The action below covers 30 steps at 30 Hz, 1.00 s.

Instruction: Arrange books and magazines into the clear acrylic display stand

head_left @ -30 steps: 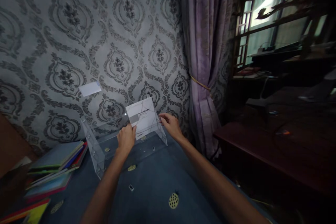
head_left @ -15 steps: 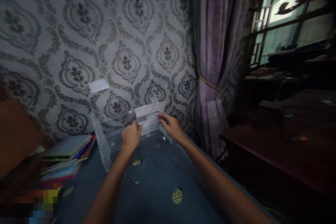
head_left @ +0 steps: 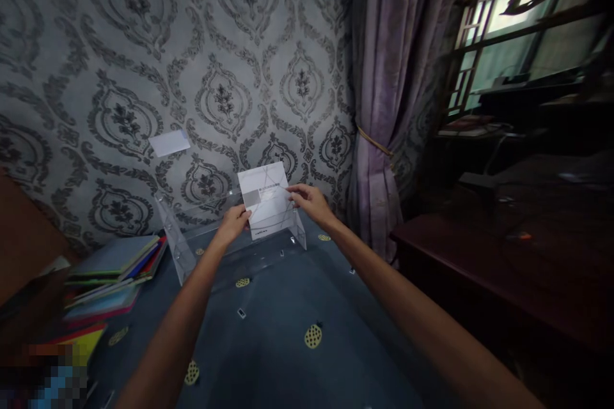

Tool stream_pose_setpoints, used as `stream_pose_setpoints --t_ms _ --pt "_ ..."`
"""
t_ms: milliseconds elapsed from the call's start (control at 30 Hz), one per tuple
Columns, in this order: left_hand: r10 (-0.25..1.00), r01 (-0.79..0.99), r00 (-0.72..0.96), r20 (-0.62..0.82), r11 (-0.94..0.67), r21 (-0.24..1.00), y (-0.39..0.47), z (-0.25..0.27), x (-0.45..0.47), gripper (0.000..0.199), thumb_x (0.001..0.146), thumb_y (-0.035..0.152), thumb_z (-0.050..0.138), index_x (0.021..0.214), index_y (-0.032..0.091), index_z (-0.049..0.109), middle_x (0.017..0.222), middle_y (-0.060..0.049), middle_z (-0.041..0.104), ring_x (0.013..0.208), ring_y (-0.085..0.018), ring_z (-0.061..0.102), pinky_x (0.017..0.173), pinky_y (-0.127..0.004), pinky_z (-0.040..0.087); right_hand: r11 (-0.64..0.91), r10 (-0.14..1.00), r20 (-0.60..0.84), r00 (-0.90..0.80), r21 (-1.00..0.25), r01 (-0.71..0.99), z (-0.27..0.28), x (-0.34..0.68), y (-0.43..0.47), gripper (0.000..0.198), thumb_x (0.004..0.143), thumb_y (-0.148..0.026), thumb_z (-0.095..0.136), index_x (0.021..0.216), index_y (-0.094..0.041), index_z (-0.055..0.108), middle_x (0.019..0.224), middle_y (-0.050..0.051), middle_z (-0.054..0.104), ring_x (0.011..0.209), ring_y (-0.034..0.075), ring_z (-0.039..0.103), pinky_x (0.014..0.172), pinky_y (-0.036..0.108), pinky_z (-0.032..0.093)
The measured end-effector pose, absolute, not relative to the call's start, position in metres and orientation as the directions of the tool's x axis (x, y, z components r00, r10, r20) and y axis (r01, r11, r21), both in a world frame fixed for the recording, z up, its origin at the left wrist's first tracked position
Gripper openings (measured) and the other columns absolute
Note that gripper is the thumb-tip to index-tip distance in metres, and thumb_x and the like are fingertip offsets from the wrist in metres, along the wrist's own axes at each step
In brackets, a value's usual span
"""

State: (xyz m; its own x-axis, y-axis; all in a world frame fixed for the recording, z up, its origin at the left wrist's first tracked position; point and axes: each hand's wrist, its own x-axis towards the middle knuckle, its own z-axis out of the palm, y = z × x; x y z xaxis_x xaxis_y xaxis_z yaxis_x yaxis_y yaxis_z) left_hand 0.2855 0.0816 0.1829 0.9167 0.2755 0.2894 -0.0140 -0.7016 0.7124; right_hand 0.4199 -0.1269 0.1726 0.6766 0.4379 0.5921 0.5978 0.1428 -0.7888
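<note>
A white printed booklet with a grey block and small dark print stands upright between my hands; its thickness is hard to judge. My left hand grips its lower left edge with the thumb in front. My right hand pinches its right edge between thumb and fingers. A clear plastic rack with upright side panels stands on the dark blue cloth, around and behind the booklet. Whether the booklet touches the rack, I cannot tell.
Left of the rack lies a stack of books and folders. The blue cloth has yellow pineapple prints. Patterned wallpaper rises behind, with a white card against it. A purple curtain and dark red table are at right.
The booklet has come up and tipped back, so more of its face shows. Both hands moved with it, the left now lower on its edge. The view has shifted slightly.
</note>
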Motion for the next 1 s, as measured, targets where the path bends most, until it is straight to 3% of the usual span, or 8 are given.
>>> stream_pose_setpoints --t_ms 200,367,567,733,867,1000 --pt "0.264 0.025 0.930 0.256 -0.740 0.672 0.083 0.183 0.286 0.027 0.087 0.028 0.045 0.085 0.014 0.068 0.068 -0.001 0.067 0.063 -0.016 0.065 0.059 -0.025 0.053 0.099 0.415 0.598 0.686 -0.779 0.620 0.164 0.427 -0.126 0.027 0.075 -0.023 0.056 0.095 -0.017 0.073 0.084 0.005 0.071 0.072 0.016 0.067 0.059 0.025 0.057" --pt "0.284 0.101 0.914 0.291 -0.852 0.514 0.076 0.185 0.279 0.024 0.090 0.028 0.050 0.079 0.016 0.067 0.069 -0.005 0.069 0.068 -0.018 0.067 0.066 -0.025 0.049 0.110 0.399 0.590 0.701 -0.790 0.603 0.159 0.425 -0.126 0.025 0.076 -0.023 0.054 0.092 -0.017 0.072 0.089 0.006 0.070 0.076 0.017 0.068 0.059 0.025 0.058" --pt "0.326 0.199 0.887 0.326 -0.909 0.366 0.064 0.189 0.272 0.024 0.095 0.028 0.047 0.100 0.017 0.068 0.088 -0.010 0.075 0.080 -0.020 0.070 0.072 -0.026 0.047 0.087 0.412 0.597 0.689 -0.778 0.622 0.155 0.422 -0.128 0.027 0.076 -0.025 0.053 0.093 -0.016 0.072 0.084 0.006 0.069 0.075 0.017 0.067 0.059 0.027 0.058" --pt "0.414 0.350 0.838 0.355 -0.908 0.232 0.044 0.202 0.264 0.031 0.096 0.032 0.046 0.104 0.014 0.070 0.103 -0.020 0.073 0.099 -0.030 0.069 0.077 -0.032 0.046 0.077 0.407 0.584 0.702 -0.788 0.611 0.152 0.422 -0.129 0.027 0.076 -0.023 0.053 0.093 -0.016 0.072 0.081 0.005 0.069 0.071 0.016 0.066 0.058 0.025 0.058" --pt "0.471 0.492 0.801 0.369 -0.870 0.040 0.031 0.211 0.258 0.040 0.099 0.038 0.039 0.106 0.015 0.070 0.103 -0.019 0.073 0.098 -0.032 0.069 0.075 -0.034 0.047 0.074 0.427 0.568 0.704 -0.798 0.599 0.152 0.424 -0.129 0.026 0.076 -0.020 0.052 0.093 -0.017 0.072 0.081 0.004 0.069 0.071 0.015 0.068 0.057 0.023 0.058" --pt "0.486 0.524 0.789 0.376 -0.852 0.001 0.030 0.213 0.258 0.044 0.100 0.039 0.036 0.104 0.015 0.072 0.103 -0.019 0.073 0.099 -0.032 0.070 0.075 -0.035 0.048 0.067 0.451 0.563 0.693 -0.795 0.602 0.151 0.427 -0.130 0.026 0.077 -0.019 0.052 0.093 -0.017 0.072 0.084 0.004 0.070 0.074 0.016 0.070 0.057 0.022 0.058"
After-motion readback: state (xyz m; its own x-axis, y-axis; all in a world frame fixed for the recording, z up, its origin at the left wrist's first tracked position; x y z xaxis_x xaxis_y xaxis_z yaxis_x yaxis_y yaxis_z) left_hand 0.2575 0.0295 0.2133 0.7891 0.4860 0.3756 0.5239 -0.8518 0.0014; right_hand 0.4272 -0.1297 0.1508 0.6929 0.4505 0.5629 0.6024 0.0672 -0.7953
